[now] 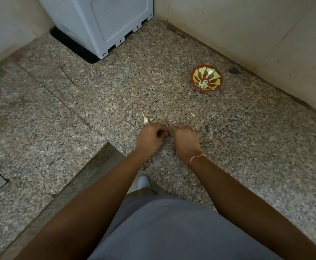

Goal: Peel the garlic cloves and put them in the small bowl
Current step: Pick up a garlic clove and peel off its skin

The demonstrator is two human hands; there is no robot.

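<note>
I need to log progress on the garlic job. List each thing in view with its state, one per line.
Small bowl: upright on the counter, holding a few peeled cloves.
Garlic piece: lying on the counter beside the left hand, apart from the bowl.
Skin scrap: loose on the counter.
Left hand: fingers curled; contents hidden.
Right hand: fingers curled; contents hidden.
White appliance: standing at the back.

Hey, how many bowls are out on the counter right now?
1. The small bowl, red with green pattern, sits on the granite counter near the right wall, beyond the right hand. None seems hidden.
</note>
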